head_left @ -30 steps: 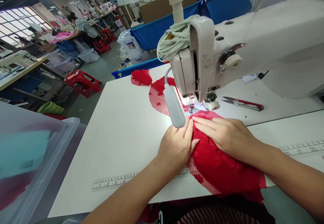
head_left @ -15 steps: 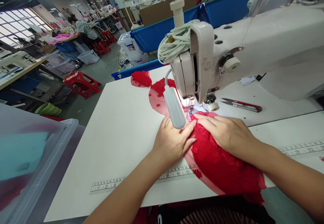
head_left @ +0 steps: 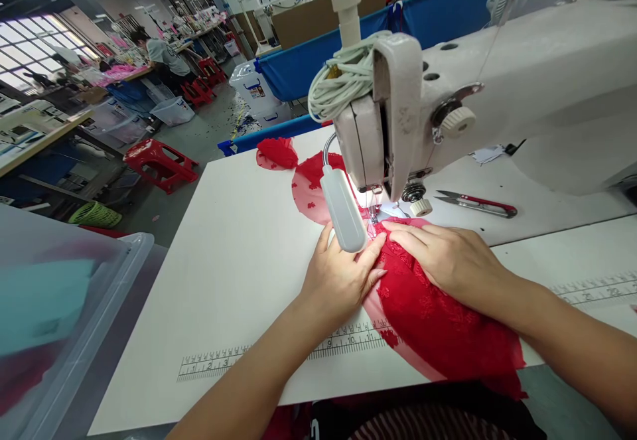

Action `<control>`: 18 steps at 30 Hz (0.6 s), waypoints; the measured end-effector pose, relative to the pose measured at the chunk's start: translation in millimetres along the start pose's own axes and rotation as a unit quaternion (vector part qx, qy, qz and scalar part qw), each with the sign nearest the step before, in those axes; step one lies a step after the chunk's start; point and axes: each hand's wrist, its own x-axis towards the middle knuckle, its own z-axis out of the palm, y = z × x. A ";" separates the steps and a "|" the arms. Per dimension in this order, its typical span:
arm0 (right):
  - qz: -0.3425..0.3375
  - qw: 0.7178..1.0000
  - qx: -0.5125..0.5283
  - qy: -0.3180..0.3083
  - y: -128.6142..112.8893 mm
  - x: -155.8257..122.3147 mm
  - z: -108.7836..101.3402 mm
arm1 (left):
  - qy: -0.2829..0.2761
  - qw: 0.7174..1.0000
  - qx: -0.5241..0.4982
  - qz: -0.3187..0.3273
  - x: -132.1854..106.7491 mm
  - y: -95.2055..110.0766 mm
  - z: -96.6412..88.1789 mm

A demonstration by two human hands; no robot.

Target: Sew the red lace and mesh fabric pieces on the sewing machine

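Note:
A piece of red lace fabric [head_left: 428, 320] lies over the table's front part and hangs past its edge. Its far end reaches the presser foot [head_left: 373, 213] of a white sewing machine [head_left: 497, 88]. My left hand [head_left: 338, 271] rests flat with fingers stretched, thumb and index on the fabric's left edge close to the foot. Over the fabric's right side lies my right hand [head_left: 442, 254], fingers extended and pressing down near the foot. A grey lamp [head_left: 343, 211] partly covers my left fingertips. Behind the foot, sheer red fabric [head_left: 311, 191] spreads out.
Thread snips [head_left: 478, 204] lie on the machine bed at right. A printed ruler [head_left: 343, 342] runs along the white table [head_left: 223, 247]. A clear plastic bin [head_left: 134, 254] stands at left. A red stool [head_left: 160, 163] is on the floor, and a person [head_left: 166, 58] works farther back.
Both hands stay in nearly the same place on the red lace fabric. The whole view has shifted very slightly; little else differs.

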 end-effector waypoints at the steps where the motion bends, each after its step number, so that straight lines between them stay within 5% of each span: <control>1: 0.002 1.000 0.001 0.000 -0.2 0.2 -0.4 | 0.002 1.000 -0.001 0.000 -0.1 0.1 0.2; 18: 0.026 0.999 0.002 -0.027 0.6 9.9 -5.5 | -0.003 1.000 0.005 -0.024 2.3 0.8 0.1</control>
